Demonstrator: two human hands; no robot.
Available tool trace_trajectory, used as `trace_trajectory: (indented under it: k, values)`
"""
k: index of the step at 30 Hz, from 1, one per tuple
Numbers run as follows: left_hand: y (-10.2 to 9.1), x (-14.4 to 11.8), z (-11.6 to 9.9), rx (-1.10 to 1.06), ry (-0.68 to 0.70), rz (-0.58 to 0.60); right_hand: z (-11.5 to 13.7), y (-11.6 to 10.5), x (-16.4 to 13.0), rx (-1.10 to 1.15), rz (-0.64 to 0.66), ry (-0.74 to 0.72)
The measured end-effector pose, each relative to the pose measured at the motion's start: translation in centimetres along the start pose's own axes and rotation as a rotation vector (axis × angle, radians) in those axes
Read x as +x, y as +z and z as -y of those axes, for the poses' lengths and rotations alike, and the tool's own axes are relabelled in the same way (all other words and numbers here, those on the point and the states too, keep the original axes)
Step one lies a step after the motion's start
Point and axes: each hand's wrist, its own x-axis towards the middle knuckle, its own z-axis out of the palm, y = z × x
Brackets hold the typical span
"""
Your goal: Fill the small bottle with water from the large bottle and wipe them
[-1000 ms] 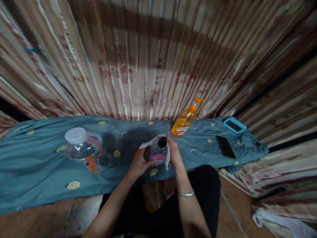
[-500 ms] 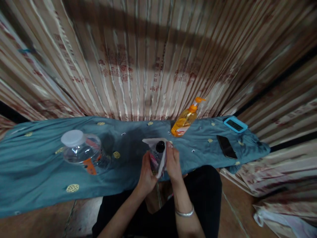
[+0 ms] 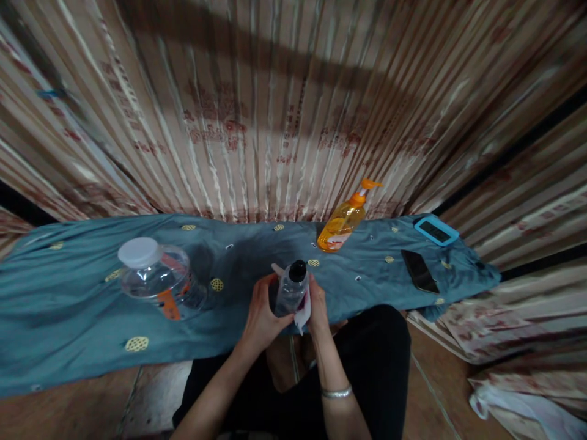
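A small clear bottle [image 3: 292, 288] with a black cap stands at the near edge of the blue cloth [image 3: 68, 305]. My left hand [image 3: 262, 308] wraps its left side. My right hand [image 3: 316, 304] presses a white tissue [image 3: 303, 313] against the bottle's right side, low down. A strip of the tissue also shows behind the bottle's neck. A silver bangle is on my right wrist.
A large clear jug [image 3: 158, 278] with a white lid stands to the left. An orange pump bottle [image 3: 345, 219] is behind the small bottle. A black phone [image 3: 418, 271] and a blue-cased device [image 3: 435, 230] lie at right. Striped curtains hang behind.
The tissue, draped over the cap a second ago, has come down the bottle's right side. Both hands have shifted lower on the bottle, and the black cap is now uncovered.
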Motion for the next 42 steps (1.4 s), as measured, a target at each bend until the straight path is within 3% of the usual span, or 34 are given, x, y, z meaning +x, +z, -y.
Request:
trace_trajectory:
  k: [5,9,13,17,23,29,34,39,42]
  values:
    - [-0.8,-1.0,0.0,-0.047,0.051,0.065,3.1,0.9,-1.5,0.015,0.054,-0.065]
    - [-0.4,-1.5,0.2,-0.121,-0.031,0.082,5.2,1.3,-0.3,-0.034,0.174,-0.119]
    - [-0.6,-1.7,0.7,-0.190,-0.162,0.090,2.8,1.4,0.9,-0.066,0.149,-0.036]
    - [-2.2,-1.5,0.9,-0.145,-0.102,0.057,-0.1,1.4,0.0,-0.083,0.104,0.018]
    - [-3.5,0.3,1.1,-0.120,0.030,0.139,1.7,1.5,-0.7,-0.044,0.017,-0.036]
    - [-2.3,2.6,2.1,-0.183,0.012,0.161,2.9,1.8,-0.3,-0.001,0.004,-0.101]
    - [-0.2,2.3,0.4,-0.288,-0.042,0.133,3.3,1.5,-0.8,0.044,-0.028,-0.088]
    - [1.3,2.7,-2.2,-0.380,-0.017,0.122,6.2,0.9,0.9,0.001,0.131,-0.127]
    - [1.7,3.1,-2.3,-0.390,-0.019,0.068,5.6,0.8,3.2,-0.014,0.197,-0.080]
